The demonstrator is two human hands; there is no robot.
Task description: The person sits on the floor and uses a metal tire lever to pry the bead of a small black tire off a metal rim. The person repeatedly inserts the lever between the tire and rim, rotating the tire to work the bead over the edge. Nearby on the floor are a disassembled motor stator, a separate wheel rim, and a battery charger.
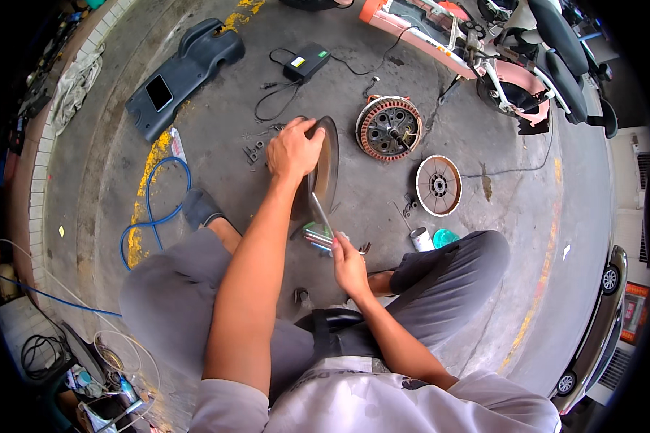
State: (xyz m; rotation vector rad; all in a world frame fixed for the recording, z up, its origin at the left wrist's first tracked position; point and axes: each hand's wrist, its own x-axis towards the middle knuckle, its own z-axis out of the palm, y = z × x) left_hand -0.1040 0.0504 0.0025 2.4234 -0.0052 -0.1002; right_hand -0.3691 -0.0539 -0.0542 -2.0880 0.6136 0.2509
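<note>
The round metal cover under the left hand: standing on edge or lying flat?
On edge. The round metal cover stands upright on the concrete floor; the left hand grips its top rim, and the right hand holds a tool against it.

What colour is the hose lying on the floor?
Blue hose, coiled on the left, head view.

Motor stator [389, 128], wheel cover [438, 185] (blue hose [154, 209] apart)
</note>
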